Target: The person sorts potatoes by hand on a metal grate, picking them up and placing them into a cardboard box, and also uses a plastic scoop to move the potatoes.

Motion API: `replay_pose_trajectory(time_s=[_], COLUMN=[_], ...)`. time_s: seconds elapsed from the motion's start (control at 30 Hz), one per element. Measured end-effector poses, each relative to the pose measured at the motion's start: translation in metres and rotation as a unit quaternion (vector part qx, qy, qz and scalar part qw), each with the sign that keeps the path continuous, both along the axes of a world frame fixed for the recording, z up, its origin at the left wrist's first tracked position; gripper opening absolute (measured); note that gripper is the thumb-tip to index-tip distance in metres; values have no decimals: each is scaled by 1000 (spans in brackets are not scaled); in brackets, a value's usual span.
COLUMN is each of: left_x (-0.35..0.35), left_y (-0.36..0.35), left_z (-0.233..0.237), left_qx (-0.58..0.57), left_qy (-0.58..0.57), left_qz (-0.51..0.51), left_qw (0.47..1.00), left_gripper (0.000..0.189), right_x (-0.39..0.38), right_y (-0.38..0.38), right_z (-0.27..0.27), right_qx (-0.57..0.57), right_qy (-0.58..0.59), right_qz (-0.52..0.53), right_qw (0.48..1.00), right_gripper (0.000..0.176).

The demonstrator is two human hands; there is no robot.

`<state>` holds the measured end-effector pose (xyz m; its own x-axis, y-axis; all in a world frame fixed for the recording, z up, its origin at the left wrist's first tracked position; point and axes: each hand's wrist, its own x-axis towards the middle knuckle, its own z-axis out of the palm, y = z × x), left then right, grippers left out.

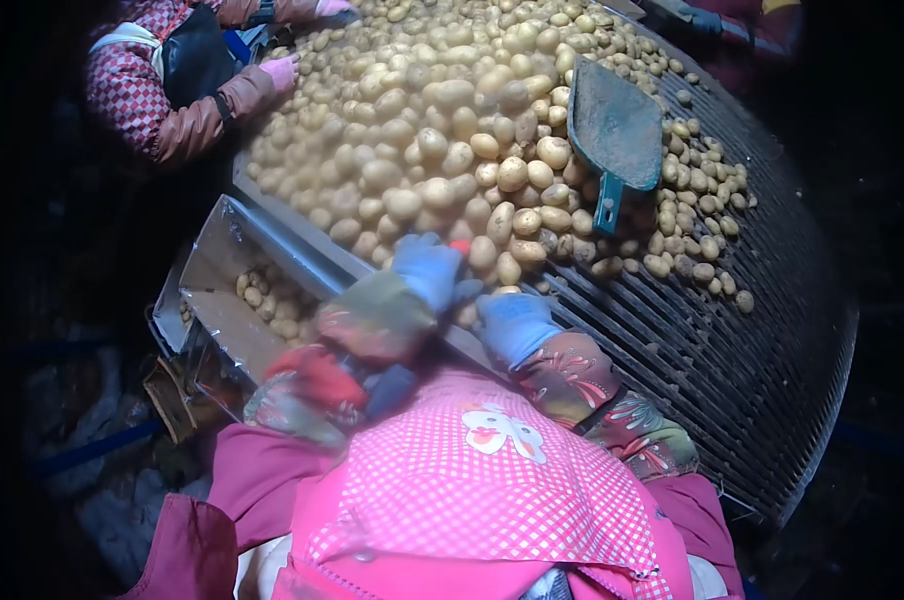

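Many potatoes are heaped on a slatted metal surface. My left hand, in a blue glove, is at the near edge of the heap, blurred by motion. A small red object lies just beside it. My right hand, also blue-gloved, rests near the bottom of the heap where the slats begin. Its fingers are hard to make out, and so are those of my left hand. A grey-green scoop lies on the potatoes, its handle toward me.
A metal-sided bin holding some potatoes stands at the left, below the surface's edge. At the upper left a co-worker's pink-gloved hand touches the heap. Another person's sleeve shows at the upper right.
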<state>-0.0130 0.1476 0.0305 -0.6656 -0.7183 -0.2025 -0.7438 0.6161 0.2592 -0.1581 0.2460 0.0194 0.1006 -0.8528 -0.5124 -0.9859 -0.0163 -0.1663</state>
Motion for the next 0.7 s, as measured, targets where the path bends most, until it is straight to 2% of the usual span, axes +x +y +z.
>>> replay_pose_trajectory(time_s=[0.07, 0.1, 0.13, 0.2, 0.23, 0.27, 0.3, 0.33, 0.37, 0.43, 0.5, 0.53, 0.57, 0.63, 0.7], left_x=[-7, -6, -3, 2, 1, 0, -2, -8, -14, -30, -42, -45, -47, -53, -55], left_y=[4, 5, 5, 7, 10, 14, 20, 29, 33, 44, 55, 59, 62, 65, 66], left_z=[12, 11, 8, -12, -13, -12, -9, 40, 40, 33, 28, 35, 44, 61, 43], left_qx=[8, 11, 13, -26, 91, 209, 321, 412, 449, 510, 494, 493, 491, 514, 539], left_qy=[-23, 12, 46, 136, 263, 379, 479, 457, 454, 447, 439, 420, 400, 393, 406], left_qz=[31, 51, 71, 115, 146, 174, 198, 220, 187, 123, 67, 51, 35, 32, 35], left_qw=[999, 999, 996, 984, 949, 885, 792, 757, 747, 725, 747, 761, 773, 762, 737], left_gripper=[49, 49, 49, 50, 51, 53, 54, 58, 58, 56, 47, 44, 40, 34, 34], right_x=[-9, -15, -23, -48, -63, -78, -77, -76, -75, -73, -73, -75, -76, -78, -73], right_y=[8, 14, 21, 36, 39, 39, 47, 55, 63, 64, 69, 69, 70, 70, 74], right_z=[-5, -6, 0, 20, 24, 29, 26, 24, 21, 33, 29, 29, 20, 8, 15], right_qx=[-52, -76, -57, -21, -102, -182, -128, -81, -50, 31, -18, -74, -81, -96, -141], right_qy=[-70, -106, -200, -380, -446, -502, -580, -658, -717, -756, -716, -658, -649, -628, -630], right_qz=[-34, -51, -116, -244, -154, -64, -145, -234, -317, -447, -360, -301, -282, -243, -225], right_qw=[996, 990, 971, 892, 876, 843, 791, 711, 619, 477, 598, 686, 703, 733, 730], right_gripper=[28, 26, 26, 28, 25, 23, 25, 28, 31, 37, 50, 51, 49, 47, 34])
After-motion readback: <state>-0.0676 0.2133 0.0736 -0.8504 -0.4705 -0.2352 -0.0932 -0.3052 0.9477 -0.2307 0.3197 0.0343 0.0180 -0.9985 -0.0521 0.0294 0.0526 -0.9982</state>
